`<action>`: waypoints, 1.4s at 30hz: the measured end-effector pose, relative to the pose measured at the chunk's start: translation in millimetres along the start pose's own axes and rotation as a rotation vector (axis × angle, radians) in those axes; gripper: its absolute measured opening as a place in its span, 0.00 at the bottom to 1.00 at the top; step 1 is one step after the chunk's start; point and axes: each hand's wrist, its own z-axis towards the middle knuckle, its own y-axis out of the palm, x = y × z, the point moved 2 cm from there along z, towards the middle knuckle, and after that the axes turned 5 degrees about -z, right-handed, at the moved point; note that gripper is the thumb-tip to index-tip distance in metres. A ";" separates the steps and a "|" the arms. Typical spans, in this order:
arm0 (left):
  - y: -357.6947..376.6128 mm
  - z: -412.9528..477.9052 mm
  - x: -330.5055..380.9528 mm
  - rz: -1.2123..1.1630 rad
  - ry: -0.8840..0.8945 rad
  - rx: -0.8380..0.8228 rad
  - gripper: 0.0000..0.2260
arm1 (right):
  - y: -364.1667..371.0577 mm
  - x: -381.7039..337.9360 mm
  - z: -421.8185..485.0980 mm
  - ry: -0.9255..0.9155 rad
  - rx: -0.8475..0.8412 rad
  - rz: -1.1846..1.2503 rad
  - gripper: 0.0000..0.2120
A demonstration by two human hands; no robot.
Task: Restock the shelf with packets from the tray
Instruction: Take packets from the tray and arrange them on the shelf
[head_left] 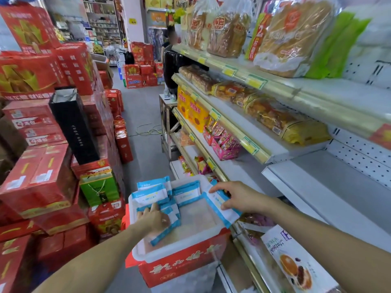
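A white tray (175, 253) sits on top of a red carton (182, 269) in a shop aisle. Several blue-and-white packets (186, 192) lie overlapping in the tray's far and left parts, and its pale floor shows at the near right.

The left hand (155, 218) rests palm down on the packets at the tray's left side. Its fingers are stretched fairly straight across them and are not curled round anything. The right hand (239, 197) is above the tray's right rim. Its thumb and fingers pinch a single packet (214, 200), which lies tilted across that rim and partly outside the tray. The hands are well apart, one at each side of the tray.

The shelf (317, 187) runs along the right of the tray, with a white board a little higher than the tray's rim. Above that board, further up from the tray, are pink snack packs (224, 142), yellow-wrapped pastries (275, 115) and, highest, bagged bread (228, 28). Below and to the right of the tray lies a white bag with a fruit picture (296, 265).

To the left of the tray stand stacked red gift boxes (42, 176). A green box (99, 187) is near the tray's far-left corner, and a black paper bag (72, 125) stands further off.
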 end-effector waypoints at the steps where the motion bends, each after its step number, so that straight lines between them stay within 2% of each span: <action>1: 0.6 -0.7 1.2 -0.056 0.011 -0.032 0.05 | -0.5 -1.6 -1.3 0.001 0.001 -0.003 0.28; 5: 7.7 -3.3 3.4 -0.279 0.057 -0.141 0.15 | -0.6 -5.2 -4.3 -0.007 0.010 -0.009 0.28; 8: 11.7 -7.8 7.0 -0.349 0.082 -0.168 0.18 | -1.5 -8.1 -7.1 -0.020 0.001 -0.008 0.28; 14: -21.5 -15.1 32.3 -0.170 0.220 -0.102 0.20 | -21.5 -15.9 -18.3 -0.070 0.000 -0.021 0.26; 20: -150.8 -33.3 81.3 -0.002 0.402 -0.005 0.23 | -82.8 -24.6 -35.5 -0.084 0.018 -0.111 0.25; 24: -262.1 -67.0 146.2 0.035 0.571 0.023 0.21 | -154.5 -41.1 -61.8 -0.133 0.060 -0.286 0.21; 27: -329.8 -96.9 200.1 0.040 0.665 0.076 0.24 | -216.8 -51.2 -92.4 -0.131 0.119 -0.433 0.18; 31: -394.8 -138.8 281.6 0.035 0.778 0.119 0.24 | -293.2 -49.6 -154.3 -0.076 0.227 -0.414 0.18; 37: -432.8 -178.5 415.3 0.057 0.995 0.138 0.18 | -375.4 -14.2 -286.9 0.081 0.400 -0.394 0.19; 42: -412.3 -213.4 543.6 0.038 1.225 0.073 0.19 | -397.0 30.5 -419.1 0.269 0.501 -0.385 0.18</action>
